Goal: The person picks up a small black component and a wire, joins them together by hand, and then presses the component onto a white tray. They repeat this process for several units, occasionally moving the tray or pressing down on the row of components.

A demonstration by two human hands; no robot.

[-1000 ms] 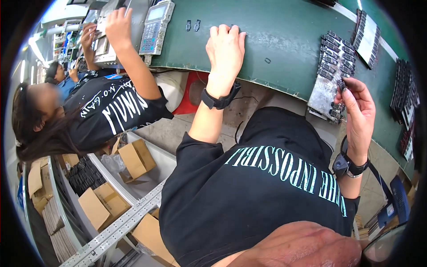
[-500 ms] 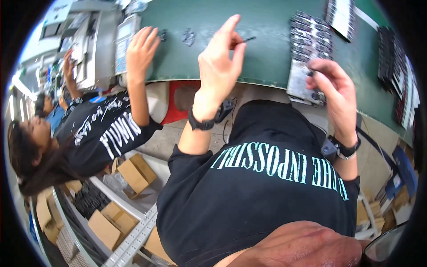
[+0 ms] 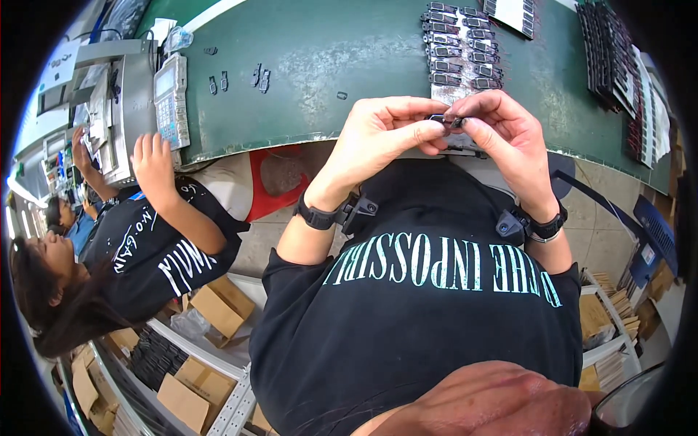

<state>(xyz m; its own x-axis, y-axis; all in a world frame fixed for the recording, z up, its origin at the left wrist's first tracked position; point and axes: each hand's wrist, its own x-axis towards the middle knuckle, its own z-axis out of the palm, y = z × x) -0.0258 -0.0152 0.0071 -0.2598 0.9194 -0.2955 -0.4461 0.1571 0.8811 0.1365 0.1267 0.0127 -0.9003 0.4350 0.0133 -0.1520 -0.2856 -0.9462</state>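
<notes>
My left hand [image 3: 392, 134] and my right hand [image 3: 512, 138] meet above the near edge of the green table. Both are closed in a pinch, fingertips almost touching. Between them sits a small black plastic part [image 3: 456, 122], mostly covered by the fingers. Whether it is one piece or two pressed together I cannot tell. Just beyond my fingers, a pale tray [image 3: 448, 93] carries two columns of small black rectangular frames [image 3: 445, 52]. One loose black piece [image 3: 342, 95] lies on the tabletop to the left of the tray.
More loose black pieces [image 3: 260, 78] lie farther left on the green table [image 3: 313, 54]. Beyond them is a grey machine with a keypad [image 3: 171, 102], where a co-worker [image 3: 156, 232] sits. Black strips [image 3: 618, 73] are stacked at the right. Cardboard boxes [image 3: 196, 392] stand behind on shelving.
My hands have come together, the left moving right and nearer from over the table. The small parts each hand pinched apart are now at the joined fingertips. The view has shifted too.
</notes>
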